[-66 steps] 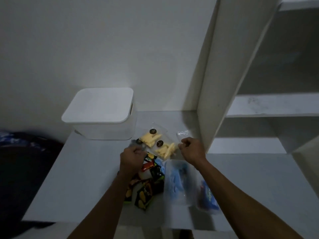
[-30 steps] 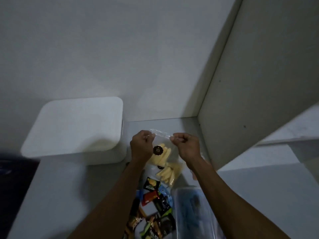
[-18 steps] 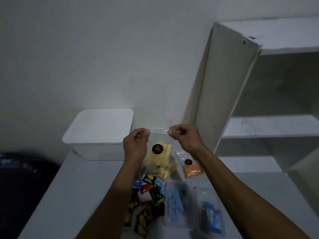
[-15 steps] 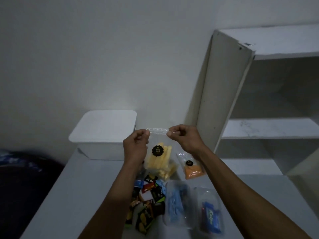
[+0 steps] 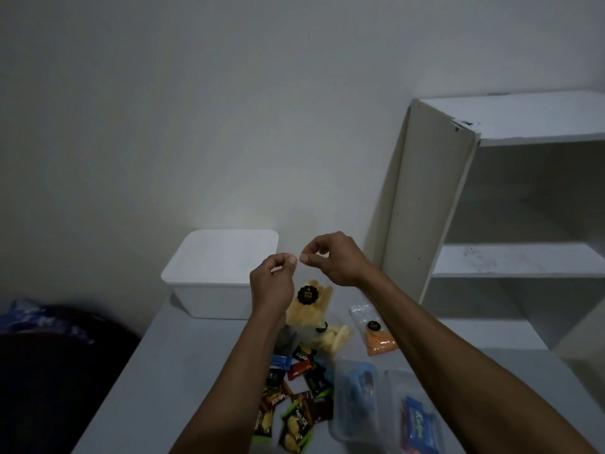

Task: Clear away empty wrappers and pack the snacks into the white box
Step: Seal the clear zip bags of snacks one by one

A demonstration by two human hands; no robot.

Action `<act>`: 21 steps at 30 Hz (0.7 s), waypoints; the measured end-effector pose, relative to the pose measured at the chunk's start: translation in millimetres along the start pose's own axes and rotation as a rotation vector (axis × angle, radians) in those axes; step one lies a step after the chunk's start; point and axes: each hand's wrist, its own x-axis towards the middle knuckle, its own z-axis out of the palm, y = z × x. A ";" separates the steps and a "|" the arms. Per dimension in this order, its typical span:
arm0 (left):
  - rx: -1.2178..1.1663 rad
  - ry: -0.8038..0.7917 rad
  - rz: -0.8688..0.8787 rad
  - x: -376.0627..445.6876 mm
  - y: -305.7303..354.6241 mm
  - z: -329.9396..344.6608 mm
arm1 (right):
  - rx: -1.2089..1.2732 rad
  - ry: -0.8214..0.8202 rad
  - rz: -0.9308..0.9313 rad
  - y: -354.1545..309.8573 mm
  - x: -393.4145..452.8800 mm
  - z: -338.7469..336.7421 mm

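- Clear plastic, glossy and thin, forms the snack bag (image 5: 309, 304) hanging above the surface (image 5: 183, 371); pale yellow sticks fill it and a round black sticker sits on its front.
- Both forearms reach forward from the bottom edge, wrists raised. The left hand (image 5: 273, 283) and right hand (image 5: 330, 258) meet at the bag's top edge, thumb and forefinger of each pinching it, other fingers curled loosely.
- The bag hangs upright, long axis vertical, opening upward, in front of the white box (image 5: 221, 273).
- The box is smooth, rounded at the corners, lid on, standing at the surface's far left against the wall.
- Below lie a second bag of yellow sticks (image 5: 334, 337), a small bag of orange powder (image 5: 376, 335), crinkled dark foil packets (image 5: 294, 411) and soft clear pouches with blue contents (image 5: 357, 394).
- A white shelf unit (image 5: 510, 257) stands at right.
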 end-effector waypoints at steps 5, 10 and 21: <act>-0.049 -0.024 -0.022 6.6 0.2 -5.7 | -0.108 -0.015 0.008 -10.2 5.8 3.0; -0.088 -0.041 -0.008 12.2 5.7 -3.3 | -0.179 0.022 0.010 -21.5 10.1 -0.1; -0.112 -0.056 -0.029 23.5 5.2 0.6 | -0.109 0.041 0.004 -19.4 9.8 -12.3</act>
